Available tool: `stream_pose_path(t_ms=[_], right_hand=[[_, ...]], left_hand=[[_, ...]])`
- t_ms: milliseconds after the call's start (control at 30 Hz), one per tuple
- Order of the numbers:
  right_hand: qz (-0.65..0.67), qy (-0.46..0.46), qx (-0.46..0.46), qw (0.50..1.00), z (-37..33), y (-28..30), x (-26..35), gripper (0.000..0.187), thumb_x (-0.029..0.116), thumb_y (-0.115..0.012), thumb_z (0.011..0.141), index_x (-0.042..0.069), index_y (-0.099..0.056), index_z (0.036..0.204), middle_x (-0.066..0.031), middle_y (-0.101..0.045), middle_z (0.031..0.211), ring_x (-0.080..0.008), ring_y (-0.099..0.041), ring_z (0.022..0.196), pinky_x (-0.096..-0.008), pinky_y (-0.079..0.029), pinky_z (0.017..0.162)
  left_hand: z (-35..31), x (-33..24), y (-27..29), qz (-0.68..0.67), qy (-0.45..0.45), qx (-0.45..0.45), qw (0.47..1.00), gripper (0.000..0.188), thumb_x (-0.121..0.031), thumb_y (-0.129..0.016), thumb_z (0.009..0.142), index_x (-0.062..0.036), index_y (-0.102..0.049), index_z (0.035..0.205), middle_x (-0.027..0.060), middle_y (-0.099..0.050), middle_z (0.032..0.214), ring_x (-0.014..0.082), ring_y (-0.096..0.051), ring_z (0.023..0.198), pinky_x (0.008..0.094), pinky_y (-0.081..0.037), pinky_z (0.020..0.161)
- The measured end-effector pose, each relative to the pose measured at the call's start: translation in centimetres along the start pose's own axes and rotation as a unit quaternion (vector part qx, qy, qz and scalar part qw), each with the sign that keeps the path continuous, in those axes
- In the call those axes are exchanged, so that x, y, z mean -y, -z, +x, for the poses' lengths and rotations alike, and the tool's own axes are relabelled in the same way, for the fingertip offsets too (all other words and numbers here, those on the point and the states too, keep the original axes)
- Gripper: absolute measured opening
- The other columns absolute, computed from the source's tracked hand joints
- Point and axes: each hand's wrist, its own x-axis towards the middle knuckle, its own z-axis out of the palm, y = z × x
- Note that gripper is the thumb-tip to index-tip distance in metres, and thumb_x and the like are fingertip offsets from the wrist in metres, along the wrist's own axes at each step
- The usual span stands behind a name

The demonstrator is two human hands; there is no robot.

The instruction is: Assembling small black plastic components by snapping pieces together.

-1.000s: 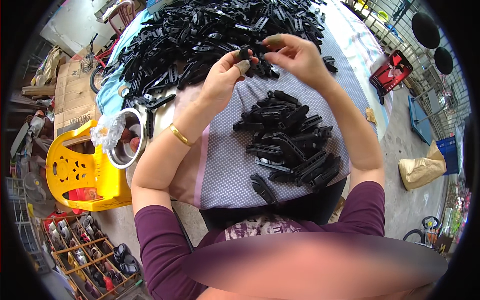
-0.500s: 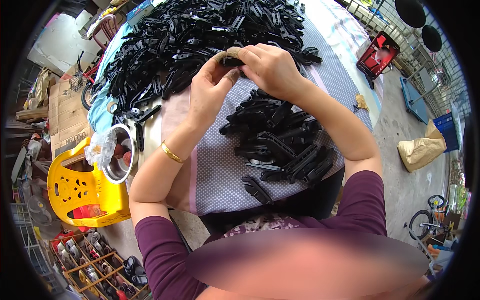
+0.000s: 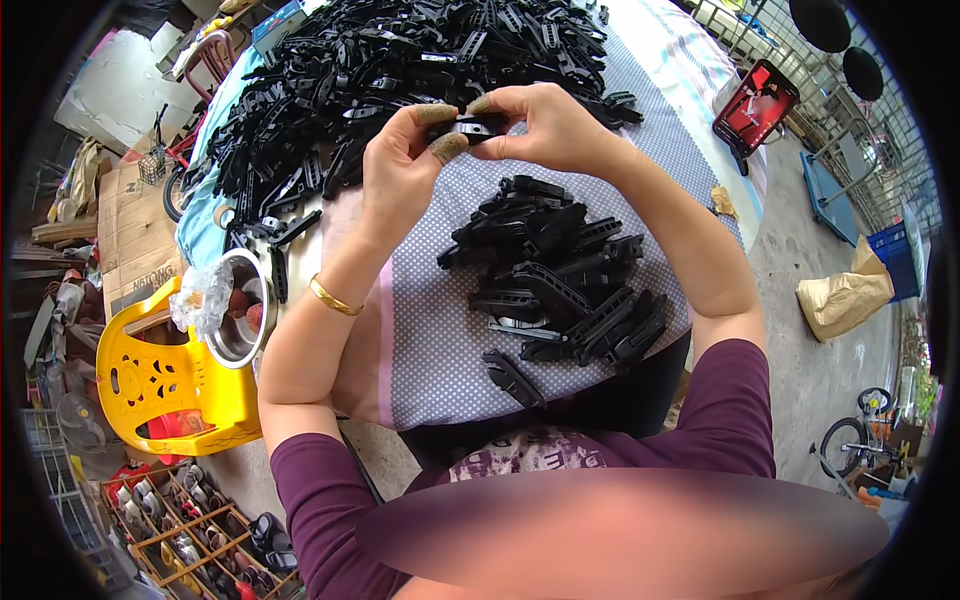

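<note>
While in 2 hands (image 3: 395,170) (image 3: 550,125) — black part (image 3: 480,127), open cloth (image 3: 668,135) rightward

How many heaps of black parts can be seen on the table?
2: a large heap at the far side, reaching the picture's top edge, and a smaller heap at the near side. Anything beyond that edge is hidden.

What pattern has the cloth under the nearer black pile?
White dots on greyish-blue cloth; best in the head view.

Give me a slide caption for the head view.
Left hand and right hand hold one black part near a large black heap.
</note>
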Motion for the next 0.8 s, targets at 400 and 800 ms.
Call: stream_pose_path(t_ms=[400,800], right_hand=[[0.152,-0.015,-0.112,0.982,0.7,5.1,-3.2,0.024,0.018,-0.06,0.088,0.001,-0.065,0.104,-0.0074,-0.068,0.093,-0.0134,-0.063,0.082,-0.0257,-0.052,0.075],[-0.365,0.077,-0.007,0.928,0.6,-0.1,-4.1,0.015,0.019,-0.063,0.076,0.005,-0.064,0.078,-0.004,-0.062,0.076,-0.0224,-0.055,0.081,-0.0353,-0.046,0.074]], left_hand=[[-0.7,-2.3,0.0,-0.083,0.068,0.256,0.961,0.026,-0.007,-0.067,0.08,0.0017,-0.061,0.104,0.0067,-0.064,0.096,0.0121,-0.06,0.085,0.0239,-0.048,0.08],[5.3,2.6,-0.1,0.566,-0.354,0.119,0.735,0.035,-0.004,-0.058,0.072,-0.0067,-0.062,0.107,0.0049,-0.058,0.111,0.022,-0.05,0.104,0.0335,-0.044,0.088]])
